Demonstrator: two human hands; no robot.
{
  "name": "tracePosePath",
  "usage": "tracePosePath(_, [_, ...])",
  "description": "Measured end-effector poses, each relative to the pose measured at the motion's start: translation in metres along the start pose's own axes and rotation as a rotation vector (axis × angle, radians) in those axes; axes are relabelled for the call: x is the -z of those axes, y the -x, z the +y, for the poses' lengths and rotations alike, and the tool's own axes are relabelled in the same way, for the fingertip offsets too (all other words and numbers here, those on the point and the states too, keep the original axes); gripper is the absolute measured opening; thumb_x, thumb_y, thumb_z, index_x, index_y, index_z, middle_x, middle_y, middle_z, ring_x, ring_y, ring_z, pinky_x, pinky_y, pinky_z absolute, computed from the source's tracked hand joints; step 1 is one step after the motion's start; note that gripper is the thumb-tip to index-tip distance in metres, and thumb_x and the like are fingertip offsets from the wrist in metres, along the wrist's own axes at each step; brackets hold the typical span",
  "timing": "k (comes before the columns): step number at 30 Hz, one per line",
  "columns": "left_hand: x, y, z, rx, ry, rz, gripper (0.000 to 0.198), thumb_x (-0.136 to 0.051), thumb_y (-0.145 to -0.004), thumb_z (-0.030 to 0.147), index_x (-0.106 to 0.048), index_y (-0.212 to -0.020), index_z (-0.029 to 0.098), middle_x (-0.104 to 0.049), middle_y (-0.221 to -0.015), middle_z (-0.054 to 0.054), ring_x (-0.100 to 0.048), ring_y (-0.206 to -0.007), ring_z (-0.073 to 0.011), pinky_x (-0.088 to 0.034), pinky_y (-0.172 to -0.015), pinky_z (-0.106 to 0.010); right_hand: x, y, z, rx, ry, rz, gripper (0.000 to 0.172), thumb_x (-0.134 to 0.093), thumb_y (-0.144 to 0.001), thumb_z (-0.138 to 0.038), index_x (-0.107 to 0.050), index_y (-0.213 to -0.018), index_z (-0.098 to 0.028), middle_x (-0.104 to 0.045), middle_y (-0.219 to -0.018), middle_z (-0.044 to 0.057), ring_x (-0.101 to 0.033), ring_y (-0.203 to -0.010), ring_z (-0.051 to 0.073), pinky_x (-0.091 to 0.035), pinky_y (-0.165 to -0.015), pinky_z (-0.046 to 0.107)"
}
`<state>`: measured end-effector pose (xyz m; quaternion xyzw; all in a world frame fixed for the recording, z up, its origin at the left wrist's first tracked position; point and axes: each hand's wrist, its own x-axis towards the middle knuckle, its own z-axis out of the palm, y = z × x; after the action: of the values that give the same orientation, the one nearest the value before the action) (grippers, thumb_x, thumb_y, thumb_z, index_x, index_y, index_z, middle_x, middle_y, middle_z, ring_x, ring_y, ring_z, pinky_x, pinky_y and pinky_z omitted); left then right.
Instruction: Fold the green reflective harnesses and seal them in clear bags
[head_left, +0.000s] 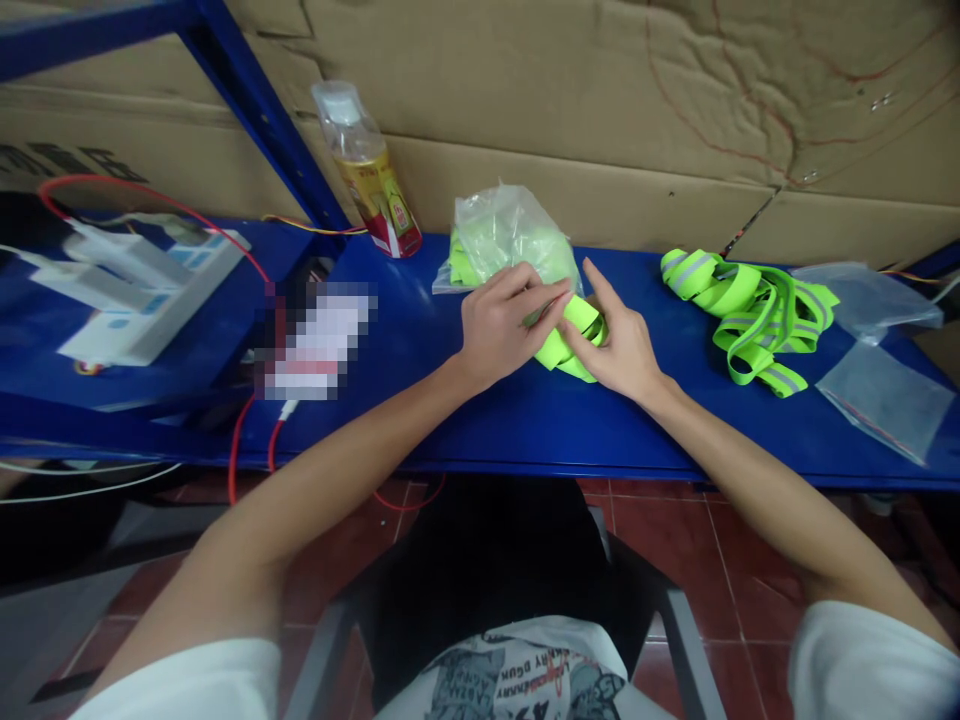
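Observation:
A neon yellow-green strap (571, 350) is gathered in loose loops between my hands, low over the blue shelf top. My left hand (501, 325) is closed, its fingertips pinching the strap's upper left edge. On the other side my right hand (619, 345) grips the strap with the thumb laid over the loops, while the index finger points up, away from it. Part of the strap is hidden by the fingers. Just behind my hands sits a clear plastic bag (517, 225) with more neon material in it. To the right lies a tangled pile of neon reflective strap (772, 310) with grey stripes.
Clear plastic bags (889, 395) lie at the right end of the shelf (480, 430). A bottle (375, 190) stands at the back left against cardboard (600, 120). Further left are a blurred-out device (322, 340) on a red cable and a white power strip (150, 310).

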<state>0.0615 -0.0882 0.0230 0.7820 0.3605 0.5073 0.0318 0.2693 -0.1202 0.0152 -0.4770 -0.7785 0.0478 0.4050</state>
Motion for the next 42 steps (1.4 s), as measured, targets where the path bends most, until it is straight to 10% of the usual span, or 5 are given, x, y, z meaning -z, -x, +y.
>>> tracePosePath(9, [-0.003, 0.002, 0.002, -0.037, 0.007, -0.045, 0.038, -0.050, -0.112, 0.055, -0.082, -0.120, 0.035, -0.068, -0.094, -0.005, -0.066, -0.084, -0.0191, -0.056, -0.083, -0.037, 0.002, -0.004, -0.007, 0.021, 0.024, 0.018, 0.071, -0.069, -0.101, -0.051, -0.053, -0.165, -0.026, -0.085, -0.117, 0.007, -0.079, -0.084, 0.028, -0.063, -0.074, 0.039])
tracePosePath(18, [0.000, 0.000, -0.007, -0.387, -0.171, -0.127, 0.031, -0.050, -0.114, 0.029, -0.078, -0.127, 0.034, -0.072, -0.094, -0.004, -0.069, -0.087, -0.0182, -0.059, -0.085, -0.036, 0.007, -0.005, -0.007, -0.036, 0.054, 0.109, 0.020, -0.067, -0.100, -0.045, -0.071, -0.107, -0.026, -0.077, -0.089, 0.002, -0.071, -0.075, 0.024, -0.050, -0.067, 0.035])
tracePosePath(32, [-0.001, 0.007, 0.005, -0.197, -0.354, -0.353, 0.046, -0.044, -0.109, 0.016, -0.059, -0.152, 0.022, -0.069, -0.128, -0.012, -0.074, -0.112, -0.0234, -0.063, -0.081, -0.029, 0.000, -0.010, 0.012, -0.240, -0.256, 0.247, 0.049, -0.082, -0.091, -0.066, -0.051, -0.089, -0.027, -0.059, -0.081, -0.001, -0.060, -0.076, 0.021, -0.054, -0.077, 0.039])
tracePosePath(42, [-0.019, 0.015, -0.026, -0.112, -0.004, -0.370, 0.063, -0.046, -0.106, 0.014, -0.041, -0.168, 0.026, -0.031, -0.174, -0.022, -0.075, -0.118, -0.0278, -0.065, -0.104, -0.049, -0.005, -0.011, 0.017, -0.202, -0.356, 0.274, 0.039, -0.082, -0.089, -0.046, -0.048, -0.094, -0.028, -0.058, -0.086, -0.002, -0.059, -0.078, 0.019, -0.051, -0.079, 0.038])
